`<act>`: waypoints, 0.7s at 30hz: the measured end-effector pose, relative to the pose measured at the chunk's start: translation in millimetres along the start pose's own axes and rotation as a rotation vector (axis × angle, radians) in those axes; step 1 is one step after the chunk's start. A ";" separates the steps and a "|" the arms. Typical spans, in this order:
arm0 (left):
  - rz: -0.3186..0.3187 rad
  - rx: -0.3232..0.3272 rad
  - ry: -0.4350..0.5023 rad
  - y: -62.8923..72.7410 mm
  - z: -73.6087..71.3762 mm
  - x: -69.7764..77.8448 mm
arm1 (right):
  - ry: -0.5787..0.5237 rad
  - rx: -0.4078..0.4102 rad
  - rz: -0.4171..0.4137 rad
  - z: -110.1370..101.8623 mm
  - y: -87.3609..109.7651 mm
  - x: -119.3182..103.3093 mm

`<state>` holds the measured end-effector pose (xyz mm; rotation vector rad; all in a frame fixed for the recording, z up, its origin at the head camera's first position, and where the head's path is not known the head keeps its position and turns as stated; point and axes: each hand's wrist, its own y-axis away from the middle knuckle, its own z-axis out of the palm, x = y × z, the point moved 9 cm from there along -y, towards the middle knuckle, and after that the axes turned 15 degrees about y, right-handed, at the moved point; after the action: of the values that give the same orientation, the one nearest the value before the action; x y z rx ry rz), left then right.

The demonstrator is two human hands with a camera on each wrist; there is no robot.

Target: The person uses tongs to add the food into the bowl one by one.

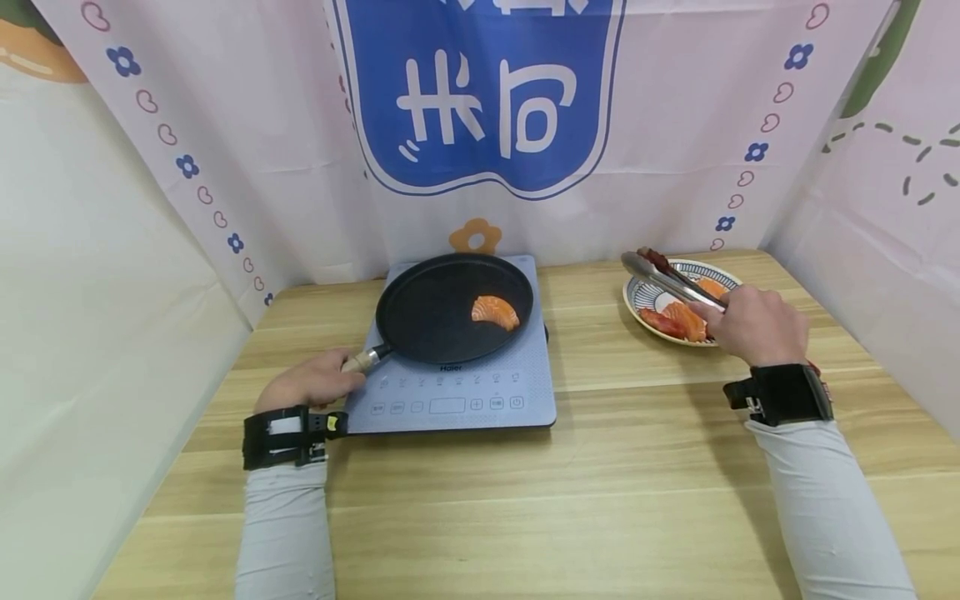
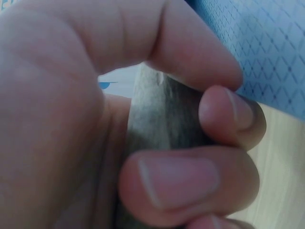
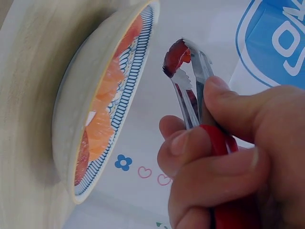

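My left hand (image 1: 315,382) grips the wooden handle (image 2: 159,114) of a round black frying pan (image 1: 427,308). In the pan lies one orange slice of salmon (image 1: 495,312), right of its middle. My right hand (image 1: 761,323) holds metal tongs (image 1: 667,279) with red grips (image 3: 217,140), above a patterned plate (image 1: 633,304). Pinched in the tongs' tips is a dark red, glossy piece of food (image 3: 177,57), its kind unclear. On the plate lie more salmon (image 1: 684,320) and reddish pieces (image 1: 660,323), partly hidden by the tongs and hand.
The pan stands on a light blue induction cooker (image 1: 450,412) with a touch panel along its front. Both sit on a wooden table (image 1: 525,517), the plate to the cooker's right. A printed cloth (image 1: 285,167) hangs directly behind the table's far edge.
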<state>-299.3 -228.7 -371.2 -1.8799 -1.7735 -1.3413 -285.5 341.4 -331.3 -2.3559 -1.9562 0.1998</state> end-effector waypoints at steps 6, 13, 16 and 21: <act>0.001 0.002 -0.003 -0.3 -0.2 0.8 | -0.004 0.000 -0.015 -4.7 1.0 -3.9; 0.003 0.004 -0.008 0.0 -0.3 0.0 | 0.015 0.002 -0.040 -9.2 2.0 -11.5; 0.002 0.005 -0.003 -0.1 0.3 -0.2 | 0.018 0.010 -0.041 -10.8 2.9 -13.4; 0.000 0.006 -0.003 -0.4 0.8 -0.2 | 0.014 0.023 -0.037 -13.8 4.7 -14.6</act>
<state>-299.3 -228.2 -372.0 -1.8800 -1.7777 -1.3324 -281.6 326.5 -317.5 -2.2989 -1.9794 0.2019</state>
